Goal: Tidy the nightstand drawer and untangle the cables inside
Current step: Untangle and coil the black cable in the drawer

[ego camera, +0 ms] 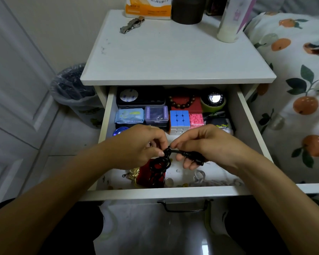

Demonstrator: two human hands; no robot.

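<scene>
Left hand: the left hand [142, 144] pinches the knot of a thin black rubbery cable [161, 162] between thumb and fingertips, above the front half of the drawer.
Right hand: the right hand [201, 144] has its fingers curled round the cable's stiff black plug end [190, 156], just beside the knot.
Cable: its tangled loops hang from the knot over a dark red soft pouch [149, 176] lying in the drawer.
Handling: probably light, limp and a little grippy; the loops will likely snag on each other, so the firm plug and the strand next to the knot look like the best holds.
Drawer: the white wooden nightstand drawer [173, 192] stands pulled out; at its back a multicoloured plastic puzzle cube [179, 120], a pink plastic maze cube [196, 119] and a pale blue soft wipes packet [129, 116] sit in a row.
Writing: an orange tissue pack [148, 6] on the nightstand top carries print too small to read; the wipes packet's print is also unreadable.
</scene>
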